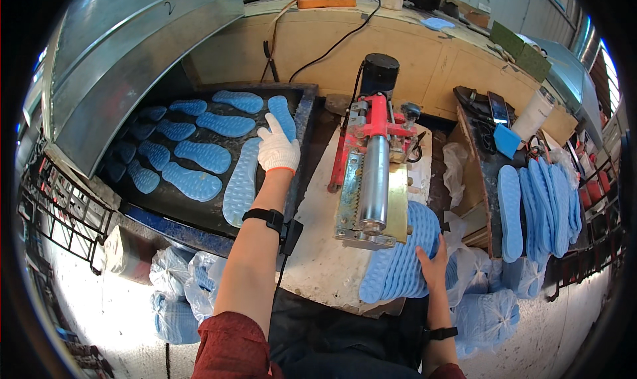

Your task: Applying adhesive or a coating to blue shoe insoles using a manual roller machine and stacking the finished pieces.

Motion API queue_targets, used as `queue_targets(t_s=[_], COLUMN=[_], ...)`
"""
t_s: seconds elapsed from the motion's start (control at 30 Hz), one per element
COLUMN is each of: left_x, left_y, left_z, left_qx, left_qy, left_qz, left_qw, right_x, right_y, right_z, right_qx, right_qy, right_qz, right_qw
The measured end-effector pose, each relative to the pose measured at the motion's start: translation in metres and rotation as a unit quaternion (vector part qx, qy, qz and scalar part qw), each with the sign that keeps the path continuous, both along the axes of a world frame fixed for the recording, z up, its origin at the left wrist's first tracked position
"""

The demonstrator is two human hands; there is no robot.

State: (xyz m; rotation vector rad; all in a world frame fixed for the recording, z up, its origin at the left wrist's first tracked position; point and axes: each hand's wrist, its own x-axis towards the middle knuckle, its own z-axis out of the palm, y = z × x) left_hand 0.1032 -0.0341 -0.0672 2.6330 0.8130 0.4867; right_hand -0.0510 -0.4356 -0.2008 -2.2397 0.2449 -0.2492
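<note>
My left hand point(277, 149), in a white knit glove, reaches over the right side of a dark tray point(219, 117). Its fingers are apart and lie at the lower end of a small blue dimpled insole point(282, 115); whether they touch it I cannot make out. A longer blue insole point(240, 186) lies just left of the wrist. My right hand point(434, 263), bare, rests with thumb and fingers spread against the right side of a fanned stack of blue insoles point(397, 266). That stack sits on a pale worktop point(325, 249), below a red press with a metal roller point(375, 180).
Several more insoles point(202, 153) lie in the tray under a sheet-metal hood point(133, 54). At right, a side table holds upright insoles point(545, 206), a bottle point(533, 113) and a phone point(497, 107). Bagged insoles point(488, 316) stand on the floor at both sides.
</note>
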Motion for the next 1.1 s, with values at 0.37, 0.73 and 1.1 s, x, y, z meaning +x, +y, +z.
queue_targets(t_s=[0.37,0.73,1.1], left_x=[-0.021,-0.129,-0.142], left_y=[-0.002,-0.051,-0.143], left_z=[-0.006,-0.011,-0.151], left_qx=[0.124,0.043,0.108], left_qy=[0.071,0.116,-0.057], left_qz=[-0.03,-0.217,-0.416], left_qw=[0.989,0.968,0.901], right_x=[0.003,0.015,-0.011], right_y=[-0.001,0.0,-0.052], right_z=[-0.004,-0.024,-0.036], right_qx=[0.067,-0.005,0.015], right_qy=[0.005,-0.067,-0.203], right_qz=[0.023,0.026,-0.089], right_qw=[0.997,0.997,0.975])
